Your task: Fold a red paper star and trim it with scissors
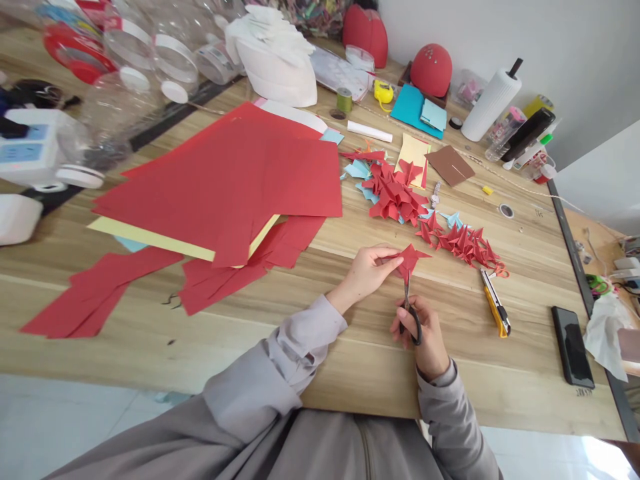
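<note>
My left hand pinches a small folded red paper piece just above the wooden table. My right hand grips black-handled scissors, whose blades point up into the bottom of that folded piece. Just beyond lies a pile of finished red folded pieces, and a row of more red folded pieces runs to the right.
Large red paper sheets and red offcuts cover the table's left half. A yellow utility knife and a black phone lie at right. Clear plastic jars, a white paper roll and red domes stand at the back.
</note>
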Demonstrator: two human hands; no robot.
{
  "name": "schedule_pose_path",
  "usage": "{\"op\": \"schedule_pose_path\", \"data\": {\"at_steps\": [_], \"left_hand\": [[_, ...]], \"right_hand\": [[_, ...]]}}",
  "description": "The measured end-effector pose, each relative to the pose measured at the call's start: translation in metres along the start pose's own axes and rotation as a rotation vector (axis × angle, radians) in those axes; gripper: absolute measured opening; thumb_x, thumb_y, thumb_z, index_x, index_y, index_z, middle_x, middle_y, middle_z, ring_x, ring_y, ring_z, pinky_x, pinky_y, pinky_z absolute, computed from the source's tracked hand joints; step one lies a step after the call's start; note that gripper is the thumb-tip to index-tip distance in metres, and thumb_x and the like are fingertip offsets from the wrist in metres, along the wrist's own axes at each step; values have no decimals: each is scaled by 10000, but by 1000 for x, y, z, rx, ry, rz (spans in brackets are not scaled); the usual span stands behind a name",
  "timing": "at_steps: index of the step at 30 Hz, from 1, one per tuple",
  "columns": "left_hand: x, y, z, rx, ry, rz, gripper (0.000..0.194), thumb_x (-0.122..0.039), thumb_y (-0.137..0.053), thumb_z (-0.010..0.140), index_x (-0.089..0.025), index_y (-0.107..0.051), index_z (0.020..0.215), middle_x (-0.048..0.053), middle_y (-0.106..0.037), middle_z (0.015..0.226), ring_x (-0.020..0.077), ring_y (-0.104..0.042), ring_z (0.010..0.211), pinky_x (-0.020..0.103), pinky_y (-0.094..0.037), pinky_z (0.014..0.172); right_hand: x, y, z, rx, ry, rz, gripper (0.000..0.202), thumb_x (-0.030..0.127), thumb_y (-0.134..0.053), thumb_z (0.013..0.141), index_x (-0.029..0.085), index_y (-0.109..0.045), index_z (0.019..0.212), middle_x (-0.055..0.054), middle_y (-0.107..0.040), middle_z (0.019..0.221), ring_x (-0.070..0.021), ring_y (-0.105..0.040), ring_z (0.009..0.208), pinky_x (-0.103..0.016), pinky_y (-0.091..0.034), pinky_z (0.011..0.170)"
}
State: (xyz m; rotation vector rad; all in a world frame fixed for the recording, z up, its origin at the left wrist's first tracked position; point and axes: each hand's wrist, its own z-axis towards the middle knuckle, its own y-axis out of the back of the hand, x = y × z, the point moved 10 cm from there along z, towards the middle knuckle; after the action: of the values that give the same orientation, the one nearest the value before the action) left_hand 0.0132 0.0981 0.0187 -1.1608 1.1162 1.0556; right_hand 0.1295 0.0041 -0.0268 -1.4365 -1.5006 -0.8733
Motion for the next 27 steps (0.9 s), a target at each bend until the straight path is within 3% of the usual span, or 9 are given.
{"op": "schedule_pose_path", "data": {"at_steps": [14, 27], "left_hand": [[0, 0, 0, 8, -23, -15, 144, -273, -638, 718, -153, -706, 759, 52, -660, 821, 168, -599, 784, 276, -473, 709], [7, 2, -1, -23, 92, -62, 143, -258, -659, 678, -127, -688, 729, 41, -681, 792, 171, -605, 764, 273, -484, 694]], "right_hand": [[1, 0, 0, -9, -9, -10, 333, 430, -659, 719, 165, -526, 870, 32, -581, 533, -79, -487, 396, -146, -301, 307], [0, 2, 1, -24, -14, -14, 341, 439, -678, 700, 171, -528, 848, 51, -560, 492, -72, -456, 366, -152, -277, 297]]}}
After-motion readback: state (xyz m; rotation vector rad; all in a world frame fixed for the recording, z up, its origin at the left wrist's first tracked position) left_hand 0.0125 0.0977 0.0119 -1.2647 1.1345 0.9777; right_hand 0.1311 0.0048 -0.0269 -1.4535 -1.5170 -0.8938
